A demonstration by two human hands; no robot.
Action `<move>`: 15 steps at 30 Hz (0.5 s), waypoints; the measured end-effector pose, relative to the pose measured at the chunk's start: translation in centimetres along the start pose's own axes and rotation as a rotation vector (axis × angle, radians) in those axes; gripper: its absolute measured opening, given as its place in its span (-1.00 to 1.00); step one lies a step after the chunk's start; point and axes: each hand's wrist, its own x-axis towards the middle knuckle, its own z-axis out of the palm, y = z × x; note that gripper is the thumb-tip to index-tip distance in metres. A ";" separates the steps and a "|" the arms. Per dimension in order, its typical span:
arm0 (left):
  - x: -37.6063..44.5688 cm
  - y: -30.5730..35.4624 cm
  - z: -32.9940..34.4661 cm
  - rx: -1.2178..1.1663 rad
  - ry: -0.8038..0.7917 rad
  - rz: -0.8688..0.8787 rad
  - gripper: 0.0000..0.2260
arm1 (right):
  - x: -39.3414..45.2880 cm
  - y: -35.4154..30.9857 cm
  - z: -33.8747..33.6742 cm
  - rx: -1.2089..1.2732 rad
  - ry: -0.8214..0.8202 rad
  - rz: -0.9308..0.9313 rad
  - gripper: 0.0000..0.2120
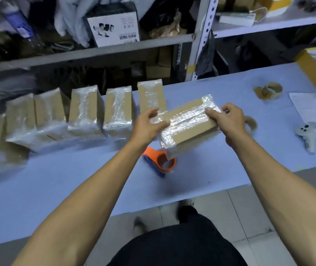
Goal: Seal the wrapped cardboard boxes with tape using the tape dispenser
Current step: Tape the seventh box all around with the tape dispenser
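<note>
Both forearms reach out over the blue tabletop (57, 189). Left hand (149, 125) and right hand (228, 120) each grip one end of a plastic-wrapped cardboard box (188, 125), fingers curled round it, held above the tabletop. Just below it lies the orange tape dispenser (160, 160). More wrapped boxes (85, 110) stand in a row to the left.

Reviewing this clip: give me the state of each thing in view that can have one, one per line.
wrapped box: lifted above the table, tilted, gripped at both ends.
left hand: fingers curled round the box's left end.
right hand: fingers curled round the box's right end.
tape dispenser: lying on the table, unheld, partly under the box.
row of wrapped boxes: standing upright on the table.
tape roll: lying on the table, unused.
</note>
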 end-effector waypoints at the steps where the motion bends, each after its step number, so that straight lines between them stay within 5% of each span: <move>1: -1.0 -0.9 -0.6 -0.068 0.081 -0.021 -0.42 | -1.5 0.0 0.4 0.021 0.030 0.007 -0.54; 4: -3.8 -3.1 -1.9 -0.286 0.116 -0.124 -0.66 | -6.0 0.2 2.1 0.059 0.077 0.021 -0.54; 8: -6.8 -5.2 -3.9 -0.369 0.094 -0.210 -0.42 | -10.8 0.5 5.5 0.037 0.036 0.037 -0.54; 15: -10.7 -9.3 -11.3 -0.458 0.262 -0.265 -0.74 | -16.1 0.9 12.2 -0.086 -0.158 -0.055 -0.57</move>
